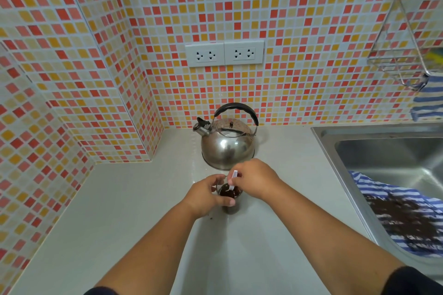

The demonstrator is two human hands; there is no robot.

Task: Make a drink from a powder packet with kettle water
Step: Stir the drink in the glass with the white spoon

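Note:
A clear glass (230, 200) holding dark brown liquid stands on the pale countertop (134, 203), just in front of the steel kettle (226, 145) with its black handle. My left hand (206, 195) wraps around the glass from the left. My right hand (255, 181) pinches the top of a white plastic spoon (233, 181) whose lower end dips into the dark liquid. The spoon's bowl is hidden in the drink. No powder packet is in view.
A steel sink (388, 151) lies to the right, with a blue-and-white striped cloth (402, 215) stained dark draped over its rim. A wire rack (405, 38) hangs on the tiled wall. Two wall sockets (224, 53) sit above the kettle.

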